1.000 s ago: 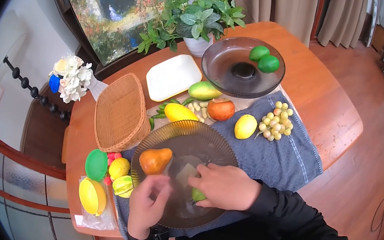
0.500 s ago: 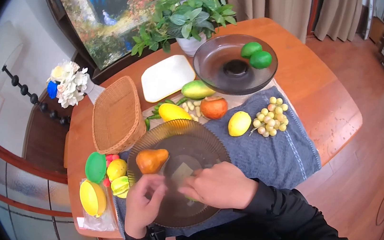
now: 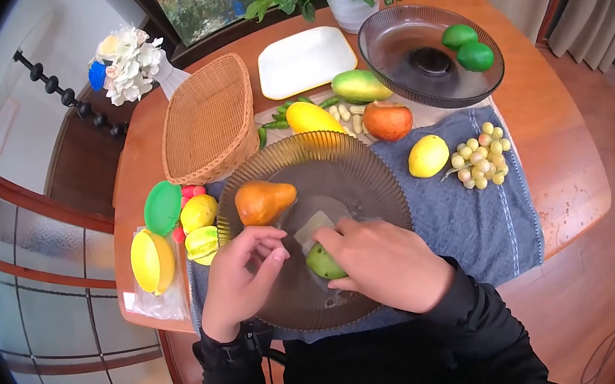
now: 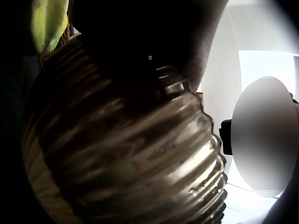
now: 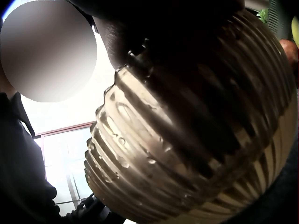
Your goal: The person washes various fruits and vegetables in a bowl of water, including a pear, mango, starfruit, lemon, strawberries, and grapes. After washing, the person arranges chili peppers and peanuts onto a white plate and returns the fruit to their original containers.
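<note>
Since the green fruit (image 3: 323, 264) sits low in the ribbed glass bowl (image 3: 373, 173), your right hand (image 3: 391, 264) reaches over the near right rim and grips it from above, thumb and fingers bent round it. That overhead hold probably stops a rounded thing from rolling on the glass. Water drops (image 5: 152, 161) cling to the wall in the right wrist view, so a slippery surface may be another reason for it.

Your left hand (image 3: 245, 273) hangs over the bowl's near left side, fingers loosely bent, nothing visible in its grasp; it seems placed to assist, though I cannot tell whether it touches the rim. The pear (image 3: 264, 202) lies just beyond those fingertips, on the bowl's left, which leaves you room for the green fruit. Beside that fruit is a pale square piece (image 3: 310, 231), close to your right fingers; I cannot tell what it is.

Under the bowl, the blue-grey towel (image 3: 465, 219) spreads over the counter (image 3: 568, 166), likely to catch drips and check sliding. The lemon (image 3: 428, 157) and grapes (image 3: 481, 156) rest on it to the right, outside your working space.
</note>
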{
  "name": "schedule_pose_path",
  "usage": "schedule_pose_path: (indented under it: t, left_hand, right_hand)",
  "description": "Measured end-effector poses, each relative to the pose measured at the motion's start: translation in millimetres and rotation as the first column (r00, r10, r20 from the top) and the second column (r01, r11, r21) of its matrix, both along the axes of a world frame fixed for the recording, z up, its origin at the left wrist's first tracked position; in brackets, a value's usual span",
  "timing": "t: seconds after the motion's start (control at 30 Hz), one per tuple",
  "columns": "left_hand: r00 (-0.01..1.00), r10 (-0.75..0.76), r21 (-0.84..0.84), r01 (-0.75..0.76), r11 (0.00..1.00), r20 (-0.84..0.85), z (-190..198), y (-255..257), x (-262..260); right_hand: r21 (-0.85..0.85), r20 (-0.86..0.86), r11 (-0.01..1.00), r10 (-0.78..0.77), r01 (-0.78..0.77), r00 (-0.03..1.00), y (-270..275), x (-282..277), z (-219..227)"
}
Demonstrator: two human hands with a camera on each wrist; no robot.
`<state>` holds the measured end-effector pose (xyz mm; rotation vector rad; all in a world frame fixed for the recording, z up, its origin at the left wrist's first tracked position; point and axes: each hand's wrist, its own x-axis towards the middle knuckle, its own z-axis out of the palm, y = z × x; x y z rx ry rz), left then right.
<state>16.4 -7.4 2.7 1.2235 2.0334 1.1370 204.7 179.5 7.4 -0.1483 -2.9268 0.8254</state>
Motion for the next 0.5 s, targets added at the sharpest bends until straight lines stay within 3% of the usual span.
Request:
schedule_pose_path:
  t: [0.33,0.5]
  left_hand:
    - [1.0,0.003,0.053,-0.002,0.999,-0.014,-5.7,-0.8,-3.4]
    - [0.999,0.042,0.052,-0.042,0.998,-0.006,-5.0,-1.7,-0.6]
  right_hand:
    - [-0.12,0.05,0.991,-0.049,0.055,0.998,-1.1,-1.8,5.3]
    - [-0.108,-0.119,0.994,-0.048,0.035,0.992,-0.3,0.7,8.4]
